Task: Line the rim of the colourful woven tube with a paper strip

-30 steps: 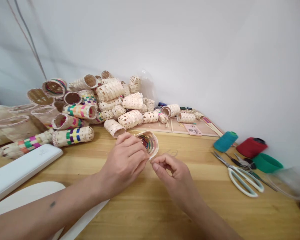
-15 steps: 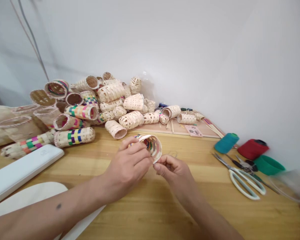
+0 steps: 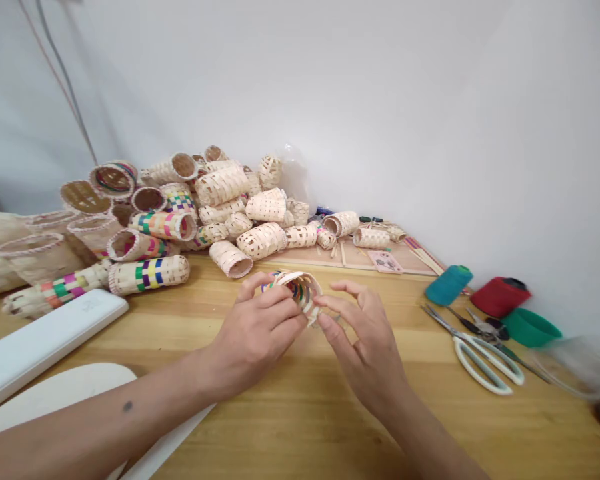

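Observation:
A small woven basket (image 3: 307, 288) with coloured bands inside is held over the middle of the wooden table, its mouth facing me and to the right. My left hand (image 3: 263, 327) is closed around the basket's left side and hides much of it. At the right of the rim is my right hand (image 3: 363, 327), with thumb and fingers apart. Its fingertips are at or very near the rim's strips; whether they touch is hard to see. Near the hands lies a plain woven basket (image 3: 231, 259), and a banded one (image 3: 150, 275) is farther left.
A heap of woven baskets (image 3: 223, 183) covers the back left. At right lie white-handled scissors (image 3: 487, 363), a blue thread spool (image 3: 449, 285), a red spool (image 3: 497, 298) and a green one (image 3: 533, 328). A long white device (image 3: 55, 340) sits at left, and the wall (image 3: 380, 100) rises behind.
My right hand has loosened its pinch at the lower rim. Its fingers have spread and lifted upward along the basket's right side. My left hand keeps its hold.

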A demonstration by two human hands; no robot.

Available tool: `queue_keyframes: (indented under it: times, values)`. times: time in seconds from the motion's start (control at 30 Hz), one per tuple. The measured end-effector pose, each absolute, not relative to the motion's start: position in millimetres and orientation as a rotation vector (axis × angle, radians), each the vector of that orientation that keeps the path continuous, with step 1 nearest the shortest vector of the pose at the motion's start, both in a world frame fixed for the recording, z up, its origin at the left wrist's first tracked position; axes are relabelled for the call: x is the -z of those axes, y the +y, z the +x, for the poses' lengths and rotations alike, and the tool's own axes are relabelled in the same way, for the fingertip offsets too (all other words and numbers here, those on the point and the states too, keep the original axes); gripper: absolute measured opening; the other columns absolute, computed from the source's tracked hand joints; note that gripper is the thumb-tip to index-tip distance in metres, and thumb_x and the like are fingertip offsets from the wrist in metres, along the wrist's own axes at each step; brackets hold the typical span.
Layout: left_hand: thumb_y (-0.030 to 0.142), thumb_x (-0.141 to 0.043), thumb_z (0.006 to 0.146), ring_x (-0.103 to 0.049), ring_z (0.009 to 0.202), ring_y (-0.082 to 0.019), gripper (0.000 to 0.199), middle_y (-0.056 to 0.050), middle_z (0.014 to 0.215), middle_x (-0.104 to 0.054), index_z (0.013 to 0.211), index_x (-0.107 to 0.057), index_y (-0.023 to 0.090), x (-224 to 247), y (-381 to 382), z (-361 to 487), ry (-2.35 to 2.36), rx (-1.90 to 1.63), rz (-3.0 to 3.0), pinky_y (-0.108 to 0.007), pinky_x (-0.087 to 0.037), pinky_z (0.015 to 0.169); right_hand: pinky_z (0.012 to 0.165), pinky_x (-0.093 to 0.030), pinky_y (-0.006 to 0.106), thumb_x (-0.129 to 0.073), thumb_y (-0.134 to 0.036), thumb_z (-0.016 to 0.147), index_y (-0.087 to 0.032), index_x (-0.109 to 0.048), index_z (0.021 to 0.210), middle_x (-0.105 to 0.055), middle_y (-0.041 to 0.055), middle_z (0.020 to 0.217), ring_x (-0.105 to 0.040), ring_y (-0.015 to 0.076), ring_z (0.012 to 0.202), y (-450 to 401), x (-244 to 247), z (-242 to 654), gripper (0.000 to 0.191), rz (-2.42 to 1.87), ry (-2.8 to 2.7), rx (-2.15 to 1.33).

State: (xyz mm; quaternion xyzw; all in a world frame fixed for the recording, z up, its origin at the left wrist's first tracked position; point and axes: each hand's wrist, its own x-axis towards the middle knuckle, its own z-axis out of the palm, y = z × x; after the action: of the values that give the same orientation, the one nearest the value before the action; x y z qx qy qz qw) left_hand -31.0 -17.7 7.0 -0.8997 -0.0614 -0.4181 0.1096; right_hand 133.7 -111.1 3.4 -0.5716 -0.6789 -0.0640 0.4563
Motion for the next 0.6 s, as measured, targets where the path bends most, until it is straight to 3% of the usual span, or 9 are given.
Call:
queue_keyframes:
  times: [0.13, 0.4, 0.6]
  values:
    - [0.008, -0.05, 0.09, -0.059, 0.085, -0.016, 0.018, 0.002, 0.081, -0.068, 0.08, -0.06, 0.019, -3.7, -21.6, -30.7, -0.14, 1.165, -2.678, -0.042, -0.031, 0.098, 0.107, -0.031, 0.05, -0.056, -0.025, 0.091, -0.024, -0.071, 0.096, -0.043, 0.0105, 0.14, -0.036, 0.0274, 0.133, -110.9, -7.1, 136.3, 0.016, -1.437, -1.758, 0.202]
    - [0.009, -0.045, 0.093, -0.058, 0.086, -0.015, 0.021, 0.002, 0.078, -0.066, 0.081, -0.059, 0.02, -5.1, -25.7, -33.9, -0.102, 1.162, -2.663, -0.041, -0.029, 0.103, 0.105, -0.033, 0.049, -0.054, -0.029, 0.092, -0.021, -0.067, 0.087, -0.045, 0.0118, 0.136, -0.035, 0.0263, 0.135, -111.4, -11.8, 134.1, 0.016, -1.488, -1.742, -0.218]
    - [0.009, -0.044, 0.094, -0.058, 0.095, -0.014, 0.02, 0.002, 0.085, -0.067, 0.087, -0.061, 0.019, -5.9, -24.5, -36.2, -0.053, 1.192, -2.641, -0.039, -0.022, 0.112, 0.105, -0.034, 0.048, -0.058, -0.025, 0.089, -0.022, -0.068, 0.082, -0.046, 0.0102, 0.134, -0.038, 0.0266, 0.132, -111.0, -20.0, 130.0, 0.012, -1.485, -1.737, -0.197]
